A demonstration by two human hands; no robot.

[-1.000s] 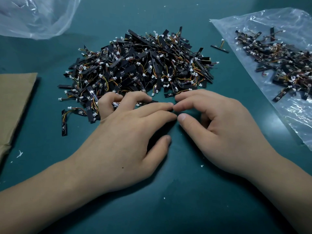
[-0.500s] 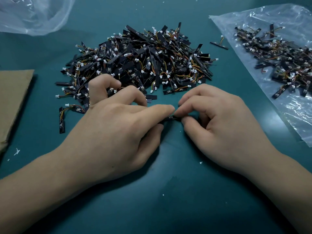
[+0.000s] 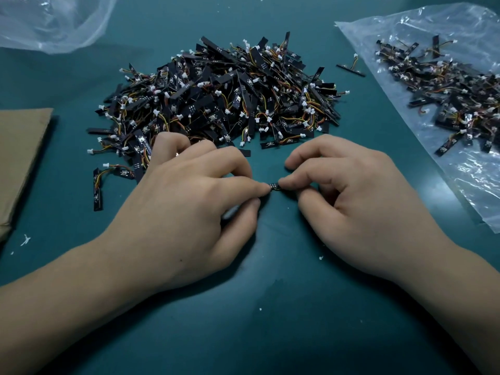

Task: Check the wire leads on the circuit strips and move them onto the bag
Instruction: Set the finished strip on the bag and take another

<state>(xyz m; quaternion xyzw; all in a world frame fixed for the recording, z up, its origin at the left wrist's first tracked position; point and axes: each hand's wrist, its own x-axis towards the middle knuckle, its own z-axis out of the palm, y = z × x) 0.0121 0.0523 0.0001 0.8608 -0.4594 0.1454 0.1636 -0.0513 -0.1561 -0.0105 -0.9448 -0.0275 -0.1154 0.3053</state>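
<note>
Pinching one circuit strip (image 3: 273, 187) between left hand (image 3: 184, 212) and right hand (image 3: 351, 207), with fingers (image 3: 297, 182) narrowed on its ends, likely checking leads; pile (image 3: 221, 98) close beyond, bag (image 3: 465, 185) right.

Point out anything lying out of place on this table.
One circuit strip lies alone on the mat, between the big pile and the bag, belonging to neither. Small white scraps dot the mat too.
</note>
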